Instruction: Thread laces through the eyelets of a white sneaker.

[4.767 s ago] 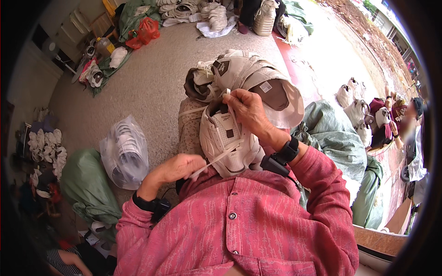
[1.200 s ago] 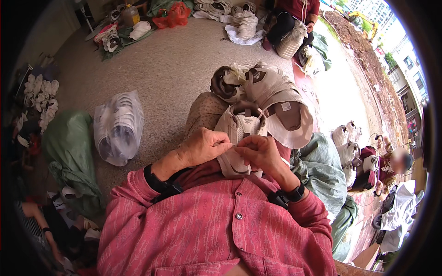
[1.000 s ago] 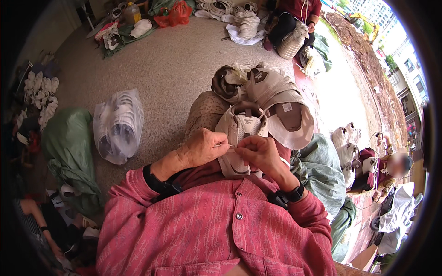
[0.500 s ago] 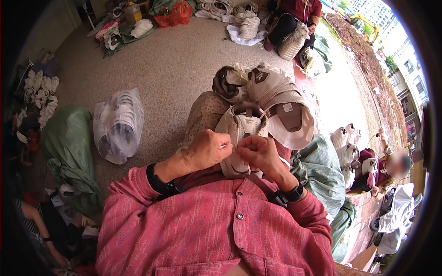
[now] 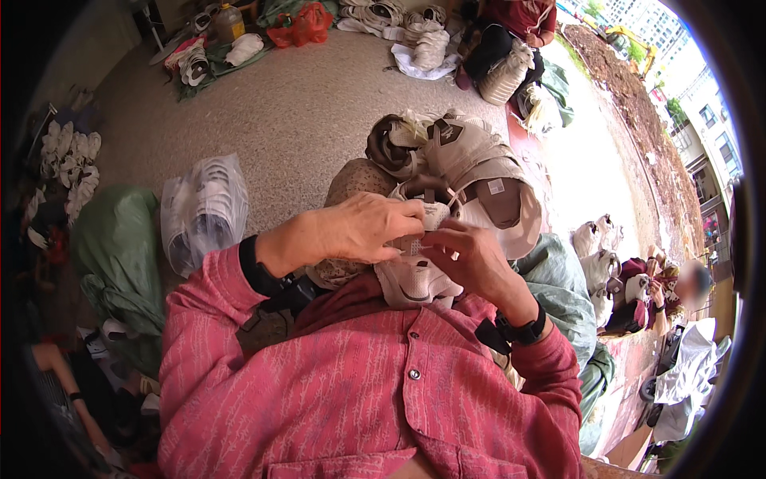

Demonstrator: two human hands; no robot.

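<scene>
A light beige shoe (image 5: 416, 283) rests on my lap with its toe toward me. Over its lacing area, my left hand (image 5: 355, 229) reaches in from the left, fingers bent and closed near the tongue. My right hand (image 5: 477, 254) comes from the other side, thumb and fingertips drawn together beside the eyelets. What either hand pinches is too small or too covered to make out. Just beyond lie more beige shoes (image 5: 472, 157) nested in a row, their brown linings showing. A dark brown-lined shoe (image 5: 388, 145) sits at their left.
A clear plastic bag of shoes (image 5: 206, 211) stands on the floor at left, beside a green sack (image 5: 120, 251). Another green sack (image 5: 558, 279) is by my right. Shoe piles (image 5: 431, 48) and a seated person (image 5: 507, 48) are at the back; another person (image 5: 666, 287) sits far right.
Both hands have moved slightly up and away from me, onto the shoe's tongue and eyelet area. The small pale thing in my left fingers no longer shows. My right forearm has swung outward.
</scene>
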